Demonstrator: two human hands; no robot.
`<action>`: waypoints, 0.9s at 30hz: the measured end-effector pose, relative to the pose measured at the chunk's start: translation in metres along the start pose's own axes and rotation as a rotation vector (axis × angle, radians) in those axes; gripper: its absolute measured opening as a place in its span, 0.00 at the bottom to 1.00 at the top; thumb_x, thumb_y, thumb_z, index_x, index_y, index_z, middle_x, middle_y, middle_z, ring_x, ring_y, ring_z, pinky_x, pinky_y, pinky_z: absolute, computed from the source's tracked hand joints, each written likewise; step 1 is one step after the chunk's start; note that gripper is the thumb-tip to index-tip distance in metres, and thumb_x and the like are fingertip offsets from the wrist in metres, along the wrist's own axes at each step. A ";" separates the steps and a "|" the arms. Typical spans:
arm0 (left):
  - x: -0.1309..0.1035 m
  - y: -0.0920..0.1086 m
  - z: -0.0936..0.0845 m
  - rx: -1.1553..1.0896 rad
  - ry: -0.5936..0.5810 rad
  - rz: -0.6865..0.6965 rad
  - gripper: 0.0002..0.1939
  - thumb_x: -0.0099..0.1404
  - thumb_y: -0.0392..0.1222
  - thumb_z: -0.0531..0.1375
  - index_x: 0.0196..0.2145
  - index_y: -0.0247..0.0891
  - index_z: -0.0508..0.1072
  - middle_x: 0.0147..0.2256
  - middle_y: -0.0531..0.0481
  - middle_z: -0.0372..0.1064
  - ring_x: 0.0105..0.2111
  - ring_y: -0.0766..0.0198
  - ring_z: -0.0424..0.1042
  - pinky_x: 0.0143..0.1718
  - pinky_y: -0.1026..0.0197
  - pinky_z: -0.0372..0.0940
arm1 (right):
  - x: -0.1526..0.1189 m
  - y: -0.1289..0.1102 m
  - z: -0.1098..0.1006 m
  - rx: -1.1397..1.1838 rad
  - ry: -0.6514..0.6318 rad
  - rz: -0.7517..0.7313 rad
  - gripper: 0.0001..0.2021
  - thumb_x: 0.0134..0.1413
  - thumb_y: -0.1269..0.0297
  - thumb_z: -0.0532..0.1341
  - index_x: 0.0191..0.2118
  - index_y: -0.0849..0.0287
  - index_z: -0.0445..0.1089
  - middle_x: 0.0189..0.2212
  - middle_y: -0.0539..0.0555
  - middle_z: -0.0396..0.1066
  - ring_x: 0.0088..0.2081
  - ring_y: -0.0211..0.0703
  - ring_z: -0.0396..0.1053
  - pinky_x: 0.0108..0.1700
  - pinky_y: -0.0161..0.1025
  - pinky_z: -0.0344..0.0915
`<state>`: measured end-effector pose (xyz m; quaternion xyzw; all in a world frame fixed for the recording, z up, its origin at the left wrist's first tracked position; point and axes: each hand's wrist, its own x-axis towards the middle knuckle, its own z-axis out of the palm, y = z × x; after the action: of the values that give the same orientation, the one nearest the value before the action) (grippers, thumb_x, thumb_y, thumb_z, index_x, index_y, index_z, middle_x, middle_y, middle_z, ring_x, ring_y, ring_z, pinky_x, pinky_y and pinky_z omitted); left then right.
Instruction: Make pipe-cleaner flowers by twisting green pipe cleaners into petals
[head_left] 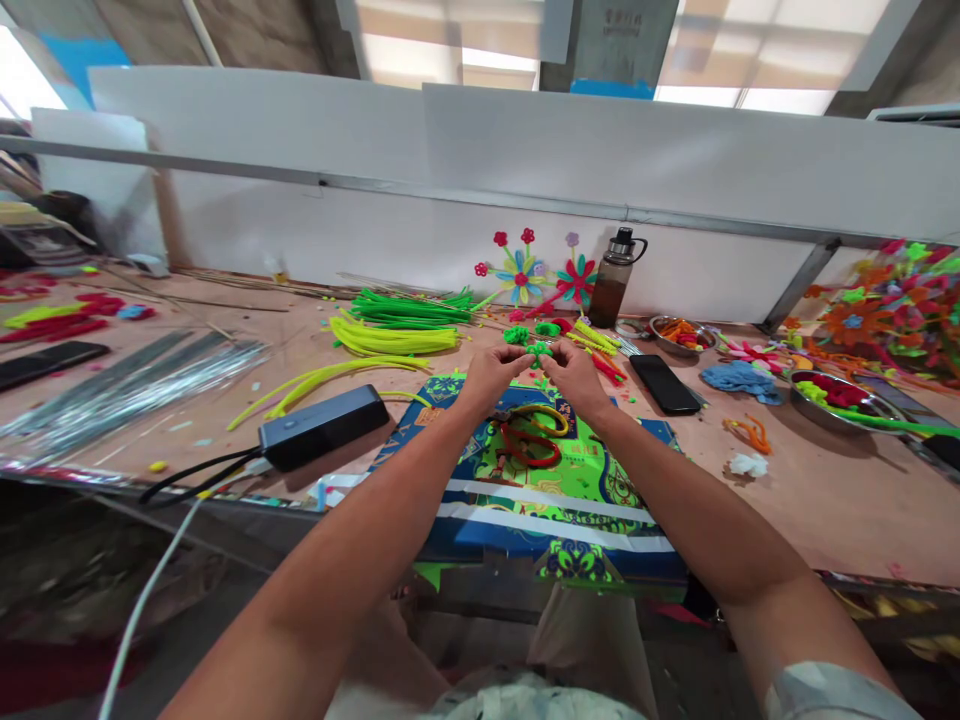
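Observation:
Between my two hands is a small green pipe-cleaner flower (539,352), held up over the far edge of a blue and green printed board (585,470). My left hand (491,378) pinches its left side, and my right hand (576,380) grips its right side; the exact fingertip contact is small and partly hidden. Below them, scissors (531,440) with red and yellow handles lie on the board. Just beyond my fingers are more green curled pieces (516,335). Green pipe cleaners (409,307) and yellow pipe cleaners (394,335) lie in bundles to the left.
A dark bottle (613,280) stands behind, beside finished flowers (519,278) against the white panel. At right are a phone (664,384), a blue cloth-like bundle (741,381) and a metal bowl (844,415). A black power bank (324,428) with cables sits at left near silvery strips (150,385).

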<state>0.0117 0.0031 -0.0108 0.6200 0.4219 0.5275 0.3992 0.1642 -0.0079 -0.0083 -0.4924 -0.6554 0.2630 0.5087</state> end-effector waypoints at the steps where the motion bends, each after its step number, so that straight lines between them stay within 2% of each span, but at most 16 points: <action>1: 0.000 0.001 0.000 0.013 0.008 0.010 0.14 0.51 0.51 0.66 0.24 0.36 0.76 0.22 0.52 0.69 0.25 0.67 0.64 0.28 0.64 0.58 | 0.000 0.000 0.000 -0.021 -0.002 -0.021 0.10 0.48 0.56 0.58 0.28 0.58 0.64 0.23 0.48 0.65 0.26 0.37 0.60 0.30 0.36 0.57; 5: -0.001 0.002 0.000 0.005 0.037 0.023 0.12 0.49 0.49 0.67 0.24 0.36 0.77 0.24 0.51 0.71 0.26 0.66 0.65 0.29 0.63 0.59 | -0.002 -0.003 0.000 -0.076 0.008 -0.061 0.08 0.47 0.59 0.58 0.28 0.58 0.65 0.24 0.48 0.66 0.27 0.38 0.60 0.31 0.36 0.57; 12: -0.001 -0.003 0.005 -0.185 0.009 -0.103 0.15 0.47 0.51 0.69 0.25 0.36 0.76 0.21 0.53 0.67 0.22 0.70 0.60 0.25 0.64 0.55 | -0.004 -0.005 0.001 -0.070 0.074 -0.039 0.09 0.48 0.58 0.59 0.27 0.57 0.63 0.22 0.47 0.65 0.26 0.37 0.59 0.30 0.36 0.55; 18: 0.001 -0.004 0.003 -0.098 0.040 -0.010 0.15 0.50 0.51 0.67 0.22 0.36 0.75 0.21 0.53 0.67 0.23 0.69 0.62 0.27 0.64 0.57 | -0.004 -0.006 0.002 -0.118 0.051 -0.102 0.08 0.48 0.59 0.58 0.26 0.58 0.64 0.23 0.48 0.65 0.28 0.38 0.59 0.31 0.36 0.55; 23: 0.002 -0.003 0.003 -0.002 0.050 0.000 0.12 0.51 0.48 0.66 0.25 0.35 0.77 0.24 0.50 0.72 0.26 0.65 0.67 0.30 0.63 0.60 | -0.004 -0.002 0.004 -0.068 -0.017 -0.090 0.08 0.49 0.59 0.58 0.30 0.58 0.66 0.26 0.48 0.66 0.29 0.38 0.60 0.33 0.36 0.56; 27: 0.001 -0.001 0.004 0.053 0.056 -0.010 0.10 0.51 0.45 0.65 0.28 0.36 0.78 0.25 0.50 0.73 0.26 0.65 0.67 0.29 0.64 0.60 | -0.003 0.001 0.004 -0.013 -0.019 -0.065 0.08 0.50 0.58 0.57 0.28 0.57 0.65 0.25 0.48 0.66 0.29 0.38 0.61 0.33 0.36 0.57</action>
<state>0.0152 0.0038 -0.0118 0.6134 0.4496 0.5313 0.3733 0.1607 -0.0096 -0.0118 -0.4716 -0.6776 0.2464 0.5076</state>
